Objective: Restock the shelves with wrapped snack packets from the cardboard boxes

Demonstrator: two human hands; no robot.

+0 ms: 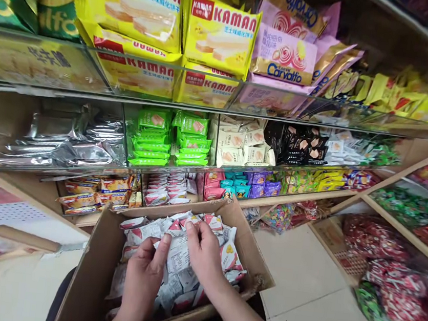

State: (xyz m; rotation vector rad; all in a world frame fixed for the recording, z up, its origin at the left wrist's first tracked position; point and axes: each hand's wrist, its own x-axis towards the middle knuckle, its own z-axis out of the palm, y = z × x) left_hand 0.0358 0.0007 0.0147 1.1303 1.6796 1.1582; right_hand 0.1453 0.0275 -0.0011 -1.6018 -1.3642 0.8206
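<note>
Found white packet (179,254) held between left hand (142,276) and right hand (205,255), at top of loose packets (229,255) in cardboard box (92,262), with fingers apparently pinched on its edges, partly hidden; judged light, slippery, crushable, so best gripped by sealed ends.

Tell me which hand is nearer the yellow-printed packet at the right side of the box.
The right hand: it is just left of the yellow-printed packet. The left hand is farther left, toward the other side of the box.
</note>
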